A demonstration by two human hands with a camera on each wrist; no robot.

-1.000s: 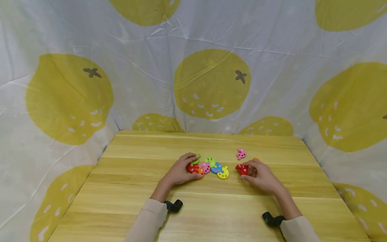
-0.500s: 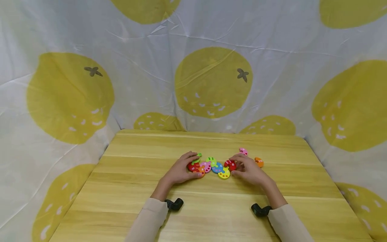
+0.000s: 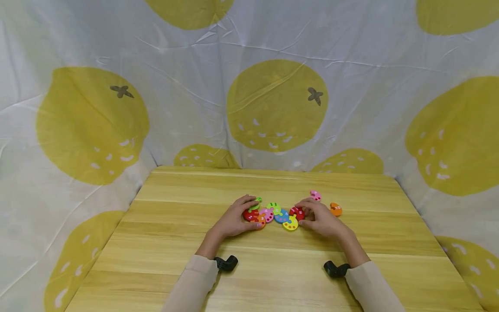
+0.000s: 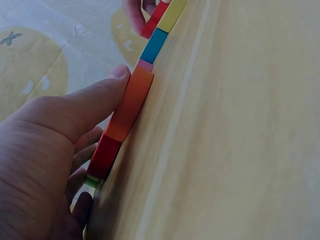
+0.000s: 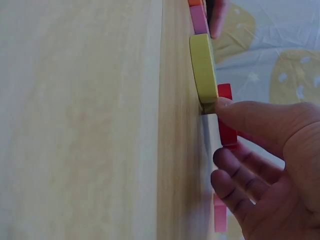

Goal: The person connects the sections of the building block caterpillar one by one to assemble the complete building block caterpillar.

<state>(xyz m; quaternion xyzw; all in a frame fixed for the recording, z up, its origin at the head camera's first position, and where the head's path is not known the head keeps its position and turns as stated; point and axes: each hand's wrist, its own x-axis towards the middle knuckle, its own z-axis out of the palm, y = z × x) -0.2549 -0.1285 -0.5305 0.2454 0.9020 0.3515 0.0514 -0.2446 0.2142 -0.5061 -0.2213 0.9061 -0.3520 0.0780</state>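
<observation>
A row of linked, flat number puzzle pieces (image 3: 281, 216) lies in the middle of the table, in green, red, orange, pink, blue and yellow. My left hand (image 3: 231, 221) holds the row's left end. Its thumb presses the orange piece (image 4: 131, 107) marked 3, and its fingers reach round to the green end piece (image 3: 255, 204). At the other end, my right hand (image 3: 322, 219) pinches a red puzzle piece (image 3: 297, 212) marked 8. In the right wrist view this red piece stands higher than the yellow piece (image 5: 202, 67) and overlaps its end.
Behind the right hand lies a loose pink piece (image 3: 315, 196). A loose orange piece (image 3: 336, 209) marked 10 lies to its right. The wooden table (image 3: 273, 277) ends at a lemon-print cloth (image 3: 187, 121) at the back and sides.
The right hand has carried the red piece left, from beside the loose pieces to the yellow end of the row. The orange 10 is now uncovered. My left hand stays in place.
</observation>
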